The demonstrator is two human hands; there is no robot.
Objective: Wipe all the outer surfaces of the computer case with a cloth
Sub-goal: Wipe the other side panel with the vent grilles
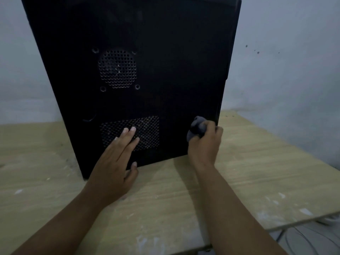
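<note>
1. A black computer case (165, 61) stands upright on a light wooden table (257, 172), its broad side panel facing the camera and leaning slightly to the left in the wide-angle view.
2. The panel carries two perforated vents: a round fan grille (117, 69) in the upper middle with four screw holes around it, and a rectangular grille (145, 124) lower down.
3. The left hand (115, 162) lies flat against the lower part of the panel, fingers straight and spread over the rectangular grille, thumb near the bottom edge of the case where it meets the table; it grasps nothing.
4. The right hand (206, 142) is curled around a bunched grey cloth (196, 128) and presses it against the panel near the lower right corner of the case.
5. A pale wall (285, 70) with a few small dark marks rises behind the table.
6. White smears and flecks dot the tabletop; thin cables (309, 238) lie below its right edge.
</note>
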